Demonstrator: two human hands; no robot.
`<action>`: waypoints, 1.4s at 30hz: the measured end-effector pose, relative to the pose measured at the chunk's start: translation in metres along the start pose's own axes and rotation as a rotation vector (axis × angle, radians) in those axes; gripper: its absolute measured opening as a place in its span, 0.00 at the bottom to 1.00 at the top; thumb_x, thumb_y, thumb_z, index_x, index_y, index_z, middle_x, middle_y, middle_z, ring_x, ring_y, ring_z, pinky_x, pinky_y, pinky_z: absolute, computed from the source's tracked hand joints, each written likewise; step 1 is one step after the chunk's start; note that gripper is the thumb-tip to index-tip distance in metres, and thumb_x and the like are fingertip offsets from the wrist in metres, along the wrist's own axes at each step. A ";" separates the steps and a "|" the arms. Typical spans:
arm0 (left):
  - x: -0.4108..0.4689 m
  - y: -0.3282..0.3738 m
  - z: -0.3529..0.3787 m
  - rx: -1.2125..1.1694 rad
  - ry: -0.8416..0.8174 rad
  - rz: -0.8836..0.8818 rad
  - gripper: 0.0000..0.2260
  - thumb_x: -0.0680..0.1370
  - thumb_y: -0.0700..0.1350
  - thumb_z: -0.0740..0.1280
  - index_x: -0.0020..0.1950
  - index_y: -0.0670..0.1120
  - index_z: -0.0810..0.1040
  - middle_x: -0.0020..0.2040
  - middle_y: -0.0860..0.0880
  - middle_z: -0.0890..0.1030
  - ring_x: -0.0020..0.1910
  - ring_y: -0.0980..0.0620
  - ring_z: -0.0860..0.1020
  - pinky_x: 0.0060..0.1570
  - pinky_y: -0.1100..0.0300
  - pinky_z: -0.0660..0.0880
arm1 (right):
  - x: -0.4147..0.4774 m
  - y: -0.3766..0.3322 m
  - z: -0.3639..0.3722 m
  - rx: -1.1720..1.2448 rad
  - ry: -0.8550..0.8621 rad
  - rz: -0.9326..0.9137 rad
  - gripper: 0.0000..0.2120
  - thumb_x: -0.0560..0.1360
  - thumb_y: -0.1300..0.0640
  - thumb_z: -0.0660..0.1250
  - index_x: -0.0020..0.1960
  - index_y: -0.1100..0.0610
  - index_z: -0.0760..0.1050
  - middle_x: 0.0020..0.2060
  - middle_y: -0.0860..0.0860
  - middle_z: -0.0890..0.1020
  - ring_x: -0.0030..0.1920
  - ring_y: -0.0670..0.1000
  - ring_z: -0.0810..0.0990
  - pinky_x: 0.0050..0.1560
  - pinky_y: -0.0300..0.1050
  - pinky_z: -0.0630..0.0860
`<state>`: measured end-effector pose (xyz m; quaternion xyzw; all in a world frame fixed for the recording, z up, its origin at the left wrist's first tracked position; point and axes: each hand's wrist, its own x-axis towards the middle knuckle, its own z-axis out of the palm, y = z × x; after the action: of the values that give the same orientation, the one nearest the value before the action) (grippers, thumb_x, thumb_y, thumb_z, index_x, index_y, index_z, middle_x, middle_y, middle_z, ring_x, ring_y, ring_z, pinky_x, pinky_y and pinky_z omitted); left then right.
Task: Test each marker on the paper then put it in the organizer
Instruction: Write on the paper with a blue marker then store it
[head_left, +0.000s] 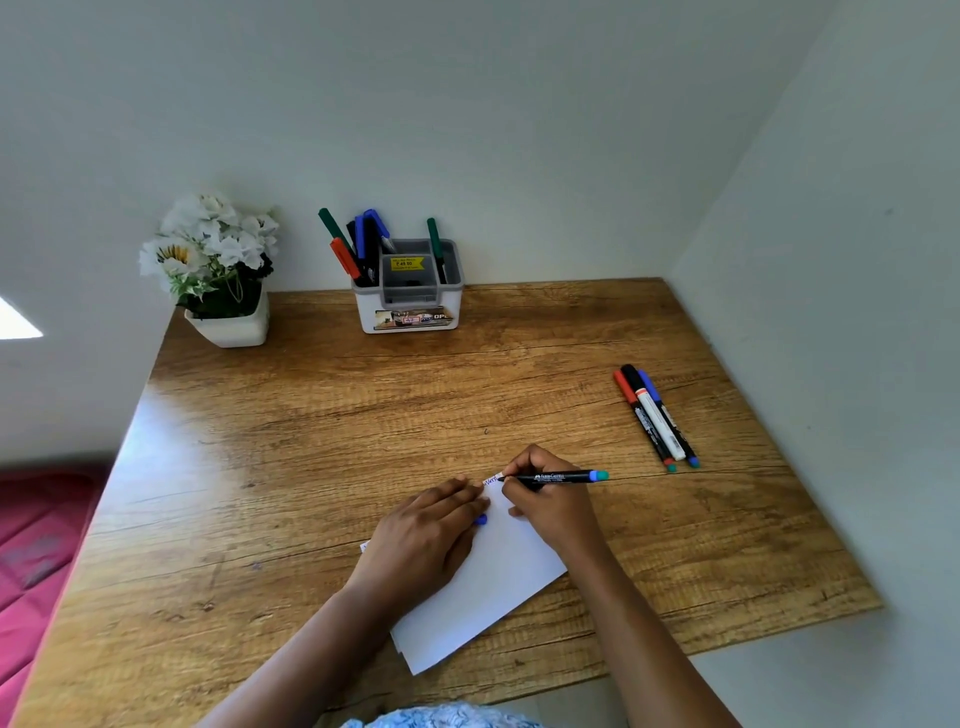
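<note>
While the left hand (426, 535) lies flat on the sheet of paper (498, 577) with its fingers stretched out and pressing it to the wooden table (311, 441), the right hand (553, 501) works at the sheet's far corner. That hand's thumb and fingers are curled tight round a black marker (563, 476), pinching it close to the writing end. The marker's tip touches the paper just beside some small blue writing (491, 481), and its barrel runs out to the person's right, nearly level, ending in a blue and teal butt. A small blue piece (481, 519), likely the cap, shows at the edge of the left hand's fingers, on the paper between the two hands; how it is held cannot be told. Three more markers (657, 415) lie side by side on the table, well apart to the right of the paper. At the table's far edge against the wall stands the white and grey organizer (365, 310), with green, red, blue and black markers upright in it. A pot of white flowers (228, 322) stands to its left.
</note>
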<state>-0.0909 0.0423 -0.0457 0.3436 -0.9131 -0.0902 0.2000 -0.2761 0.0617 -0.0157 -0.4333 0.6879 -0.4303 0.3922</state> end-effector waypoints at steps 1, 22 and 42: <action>0.000 0.000 0.000 0.000 0.001 0.001 0.18 0.79 0.52 0.56 0.61 0.49 0.80 0.61 0.53 0.80 0.62 0.53 0.76 0.55 0.59 0.75 | 0.000 0.000 0.000 -0.006 -0.001 0.000 0.02 0.71 0.65 0.69 0.40 0.60 0.77 0.34 0.50 0.80 0.34 0.42 0.79 0.34 0.40 0.81; 0.001 0.001 0.001 -0.036 0.022 -0.004 0.18 0.79 0.52 0.56 0.61 0.50 0.80 0.61 0.53 0.79 0.63 0.53 0.76 0.55 0.58 0.75 | -0.001 -0.002 0.000 0.024 0.034 0.028 0.05 0.71 0.66 0.68 0.39 0.59 0.75 0.33 0.50 0.79 0.33 0.43 0.79 0.33 0.38 0.79; 0.060 0.035 -0.076 -1.634 0.396 -0.910 0.03 0.82 0.40 0.59 0.51 0.44 0.71 0.53 0.44 0.83 0.51 0.50 0.83 0.56 0.54 0.74 | -0.018 -0.075 -0.021 0.509 -0.098 -0.066 0.12 0.78 0.66 0.58 0.46 0.58 0.80 0.37 0.55 0.82 0.38 0.51 0.80 0.35 0.46 0.79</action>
<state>-0.1204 0.0266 0.0515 0.4290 -0.2964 -0.7091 0.4746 -0.2698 0.0649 0.0639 -0.3631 0.5232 -0.5805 0.5073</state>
